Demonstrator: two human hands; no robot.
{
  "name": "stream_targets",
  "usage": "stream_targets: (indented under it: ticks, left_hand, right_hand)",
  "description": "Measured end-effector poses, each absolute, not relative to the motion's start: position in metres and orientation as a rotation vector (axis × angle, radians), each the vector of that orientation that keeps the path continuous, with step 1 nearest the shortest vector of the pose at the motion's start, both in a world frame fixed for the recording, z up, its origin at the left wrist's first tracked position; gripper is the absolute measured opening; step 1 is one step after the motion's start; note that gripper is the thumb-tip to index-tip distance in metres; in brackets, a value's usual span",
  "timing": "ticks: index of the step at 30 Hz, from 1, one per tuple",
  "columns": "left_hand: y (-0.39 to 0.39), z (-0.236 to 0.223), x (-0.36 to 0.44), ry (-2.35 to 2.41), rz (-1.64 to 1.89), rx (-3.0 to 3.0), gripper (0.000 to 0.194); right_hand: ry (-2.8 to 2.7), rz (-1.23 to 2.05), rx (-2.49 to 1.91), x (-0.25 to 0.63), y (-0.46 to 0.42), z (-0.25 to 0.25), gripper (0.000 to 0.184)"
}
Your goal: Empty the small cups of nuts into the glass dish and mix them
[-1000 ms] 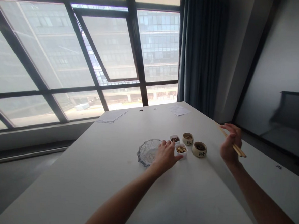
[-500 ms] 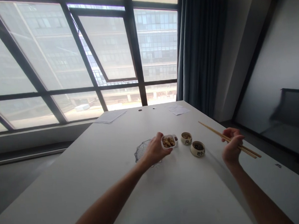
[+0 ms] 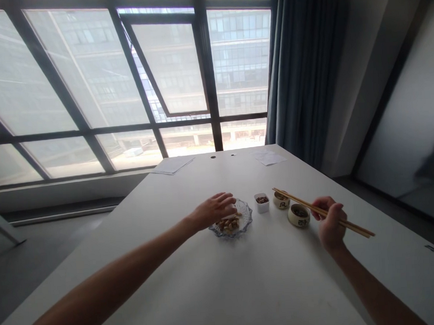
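Note:
My left hand [image 3: 218, 207] is over a clear glass bowl [image 3: 247, 225] with a scalloped rim, palm down and fingers curled. A small white cup, mostly hidden beneath those fingers, appears tipped toward the bowl. Brown and tan nut-like pieces [image 3: 228, 224] lie in the bowl. Between the fingers and thumb of my right hand [image 3: 331, 221] is a pair of wooden chopsticks [image 3: 353, 226], pointing left. Their tips hover about a cream pot [image 3: 282, 203] with a dark character on it. A second such pot [image 3: 299, 221] with dark contents stands nearer me.
Another small white square cup [image 3: 263, 207] with dark brown bits stands right of the bowl. Papers [image 3: 173, 165] and a further sheet [image 3: 270, 158] lie at the far end of the white table [image 3: 195, 291]. Windows and a dark curtain [image 3: 300, 79] are beyond.
My left hand has moved left with the white cup, turning it over the bowl; the nut-like pieces are now in the bowl. The chopsticks have shifted left, toward the pots. The view has turned slightly left.

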State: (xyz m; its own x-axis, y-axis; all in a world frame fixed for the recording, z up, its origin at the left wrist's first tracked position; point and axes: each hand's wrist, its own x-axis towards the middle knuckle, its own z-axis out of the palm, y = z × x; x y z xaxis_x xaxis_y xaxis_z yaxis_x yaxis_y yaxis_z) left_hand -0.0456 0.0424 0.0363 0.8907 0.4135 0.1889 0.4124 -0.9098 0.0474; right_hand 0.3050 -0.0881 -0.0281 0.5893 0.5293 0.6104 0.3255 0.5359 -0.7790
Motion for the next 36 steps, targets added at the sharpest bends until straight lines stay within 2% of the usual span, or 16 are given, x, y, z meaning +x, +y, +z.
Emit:
stream_targets:
  ticks: [2,8,11,17,24,31,36]
  left_hand:
    - [0.041,0.04,-0.043,0.703,0.353,3.036,0.052]
    - [0.021,0.031,-0.011,1.109,0.589,2.844,0.053]
    - [0.002,0.014,0.024,1.195,0.534,2.757,0.036]
    - [-0.014,-0.003,0.086,1.225,0.448,2.805,0.035]
    - [-0.014,-0.009,0.095,1.353,0.378,2.847,0.035]
    - [0.029,0.021,0.089,1.417,0.377,2.774,0.037]
    - [0.08,0.025,0.106,1.382,0.075,2.62,0.035]
  right_hand:
    - [-0.96,0.153,-1.034,0.306,-0.089,-0.028,0.073]
    - [-0.869,0.136,-1.022,0.309,-0.089,-0.024,0.069]
    - [-0.839,0.12,-1.015,0.312,-0.088,-0.023,0.066]
    - [-0.831,0.113,-1.007,0.318,-0.085,-0.023,0.063]
    - [-0.824,0.133,-0.997,0.319,-0.086,-0.02,0.062]
    - [-0.797,0.172,-0.983,0.319,-0.088,-0.018,0.058]
    - [-0.799,0.273,-0.975,0.317,-0.086,-0.018,0.048]
